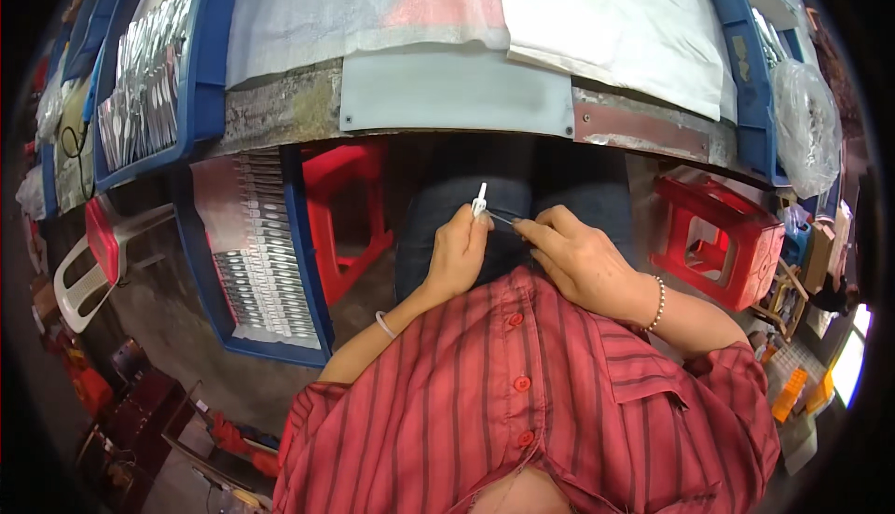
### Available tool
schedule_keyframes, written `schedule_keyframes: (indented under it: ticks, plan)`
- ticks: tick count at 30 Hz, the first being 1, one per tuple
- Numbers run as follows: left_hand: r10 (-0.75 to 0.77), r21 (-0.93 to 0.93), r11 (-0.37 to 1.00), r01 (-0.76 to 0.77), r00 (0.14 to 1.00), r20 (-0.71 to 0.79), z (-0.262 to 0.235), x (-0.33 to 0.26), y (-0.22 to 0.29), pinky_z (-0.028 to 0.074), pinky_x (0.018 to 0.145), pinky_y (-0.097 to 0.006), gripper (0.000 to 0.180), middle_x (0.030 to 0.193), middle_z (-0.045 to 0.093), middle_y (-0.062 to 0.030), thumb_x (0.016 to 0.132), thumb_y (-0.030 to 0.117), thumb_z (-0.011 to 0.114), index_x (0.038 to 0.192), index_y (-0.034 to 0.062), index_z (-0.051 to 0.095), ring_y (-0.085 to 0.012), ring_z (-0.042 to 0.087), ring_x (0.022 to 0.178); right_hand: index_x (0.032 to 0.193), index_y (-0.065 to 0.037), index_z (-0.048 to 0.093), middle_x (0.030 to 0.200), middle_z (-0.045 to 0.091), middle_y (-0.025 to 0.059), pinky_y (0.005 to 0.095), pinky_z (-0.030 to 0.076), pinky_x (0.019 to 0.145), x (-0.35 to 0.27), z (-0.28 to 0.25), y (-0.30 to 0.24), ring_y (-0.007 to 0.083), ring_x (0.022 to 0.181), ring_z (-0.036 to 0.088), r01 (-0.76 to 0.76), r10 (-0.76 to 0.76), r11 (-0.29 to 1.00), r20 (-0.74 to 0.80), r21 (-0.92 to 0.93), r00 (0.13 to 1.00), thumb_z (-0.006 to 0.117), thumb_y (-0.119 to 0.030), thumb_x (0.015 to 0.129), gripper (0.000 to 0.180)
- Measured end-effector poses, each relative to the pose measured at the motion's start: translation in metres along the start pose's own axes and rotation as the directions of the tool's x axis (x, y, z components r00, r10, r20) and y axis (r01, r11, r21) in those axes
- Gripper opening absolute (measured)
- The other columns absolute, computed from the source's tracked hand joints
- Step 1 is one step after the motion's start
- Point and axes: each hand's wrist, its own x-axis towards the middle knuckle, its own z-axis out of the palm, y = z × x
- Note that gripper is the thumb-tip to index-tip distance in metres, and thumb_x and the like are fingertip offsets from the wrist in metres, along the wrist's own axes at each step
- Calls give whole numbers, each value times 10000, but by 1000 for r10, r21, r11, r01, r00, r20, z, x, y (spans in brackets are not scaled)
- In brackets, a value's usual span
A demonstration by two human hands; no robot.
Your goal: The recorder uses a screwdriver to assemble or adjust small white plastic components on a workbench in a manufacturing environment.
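Observation:
Over my lap, my left hand (459,251) pinches a small white piece (479,201) with a narrow tip pointing away from me. My right hand (583,262) is closed on a thin, metallic-looking rod (501,219), held between thumb and fingertips. The rod's far end meets or lies just beside the white piece at my left fingertips; I cannot tell whether it goes in. Both hands are in front of the work table's near edge, and neither touches the table (457,95).
A blue crate (322,328) beside my left leg holds rows of slim silvery pieces. Another blue tray (207,76) of similar pieces stands on the table's left. Red stools (359,253) flank my legs. A clear plastic bag (806,127) hangs at the right.

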Motion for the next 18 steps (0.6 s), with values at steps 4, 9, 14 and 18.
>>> schedule_keyframes:
  ticks: [4, 9, 14, 18]
  plan:
    - [-157, -55, 986, 159, 986, 49, -3, -1, 0, 421, 526, -361, 217, 607, 529, -136, 964, 144, 467, 848, -18, 552, -236, 552, 536, 1210, 12, 531, 1010, 538, 178, 394, 520, 662, -1, 6, -2, 354, 792, 608, 40, -41, 998, -16, -50, 999, 602, 19, 818, 399]
    - [-196, -62, 978, 200, 978, 64, -4, -1, 4, 420, 527, -362, 235, 617, 535, -147, 969, 156, 458, 844, -18, 555, -244, 556, 539, 1212, 12, 533, 978, 562, 186, 366, 518, 652, 0, 12, 3, 351, 797, 606, -1, 2, 1000, -50, 13, 999, 589, 22, 828, 388]
    - [91, 155, 984, -83, 995, -43, 3, -3, 0, 438, 524, -453, 177, 661, 569, -214, 965, 127, 463, 869, -17, 498, -397, 598, 610, 1155, 6, 583, 832, 605, 196, 275, 411, 460, 16, -1, 12, 208, 572, 556, -603, 547, 104, 461, 791, 699, 541, -34, 875, 286]
    - [139, 198, 971, -134, 990, -8, 7, -1, -6, 436, 513, -496, 156, 651, 570, -240, 958, 106, 471, 871, -23, 464, -440, 589, 621, 1162, 21, 586, 811, 626, 164, 302, 412, 422, 14, 10, 3, 184, 517, 549, 148, -128, 870, 74, -470, 989, 554, -66, 869, 307]
